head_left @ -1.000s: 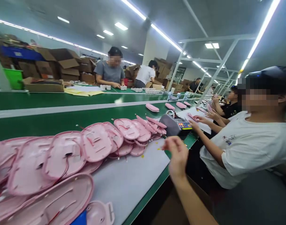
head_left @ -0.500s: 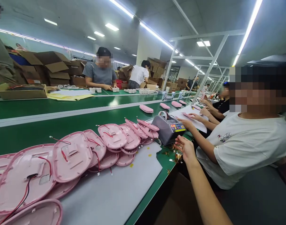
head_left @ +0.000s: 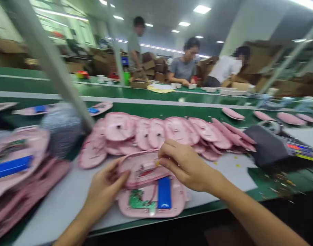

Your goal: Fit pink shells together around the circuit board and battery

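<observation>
Both hands' grip (head_left: pixel 105 186) (head_left: pixel 183 165) pinching pink shell (head_left: pixel 141 167) over blue battery (head_left: pixel 164 193); no legible writing

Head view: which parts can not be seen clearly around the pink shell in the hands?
- Upper pink shell: motion blur hides its inner parts; the right hand covers its right end.
- Left hand: fingertips hidden behind the shell's edge.
- Green circuit board: too blurred to read.
- Grey machine: display blurred.

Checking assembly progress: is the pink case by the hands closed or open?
Open: the lower shell lies uncovered, showing blue battery and green board.
</observation>
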Demonstrator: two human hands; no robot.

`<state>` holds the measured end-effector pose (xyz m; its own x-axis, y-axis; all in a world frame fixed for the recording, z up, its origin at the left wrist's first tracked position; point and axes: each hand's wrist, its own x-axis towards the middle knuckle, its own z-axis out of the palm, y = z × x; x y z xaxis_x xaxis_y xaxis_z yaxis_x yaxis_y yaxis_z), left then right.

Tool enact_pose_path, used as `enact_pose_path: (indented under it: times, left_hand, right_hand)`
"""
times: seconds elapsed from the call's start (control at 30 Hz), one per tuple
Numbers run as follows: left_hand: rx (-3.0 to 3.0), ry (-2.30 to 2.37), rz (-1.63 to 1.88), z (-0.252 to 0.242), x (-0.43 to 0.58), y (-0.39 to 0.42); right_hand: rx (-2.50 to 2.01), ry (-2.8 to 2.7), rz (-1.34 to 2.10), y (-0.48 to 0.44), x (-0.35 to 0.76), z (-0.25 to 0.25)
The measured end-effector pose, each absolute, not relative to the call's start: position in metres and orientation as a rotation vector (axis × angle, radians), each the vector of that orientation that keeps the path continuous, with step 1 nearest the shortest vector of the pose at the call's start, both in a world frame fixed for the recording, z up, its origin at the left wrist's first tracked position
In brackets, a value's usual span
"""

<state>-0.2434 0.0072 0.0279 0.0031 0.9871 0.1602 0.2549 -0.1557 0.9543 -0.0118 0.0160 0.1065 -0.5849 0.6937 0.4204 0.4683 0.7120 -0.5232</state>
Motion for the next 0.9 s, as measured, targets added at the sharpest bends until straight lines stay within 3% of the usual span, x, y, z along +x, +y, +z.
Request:
enact_pose_path:
  times: [0.17, 0.37, 0.47, 0.7, 0.9]
  left_hand:
    - [1.308, 1.064, 1.236, 0.024, -0.264, -0.013]
    - [1.280, 0.929, 1.244, 0.020, -0.257, -0.012]
    - [1.297, 0.934, 1.235, 0.020, -0.258, -0.013]
    - [1.282, 0.955, 1.250, 0.020, -0.256, -0.012]
    - [1.282, 0.987, 1.237, 0.018, -0.258, -0.011]
  right_hand:
    - [-0.806, -2.693, 0.060, 0.031, -0.068, 0.094]
    - [-0.909, -2.746, -0.306, 0.026, -0.084, 0.080]
    - [-0.931, -2.727, -0.344, 0.027, -0.085, 0.078]
    - [-0.963, -2.688, -0.079, 0.025, -0.083, 0.082]
    - [-0.970, -2.654, -0.357, 0.029, -0.088, 0.070]
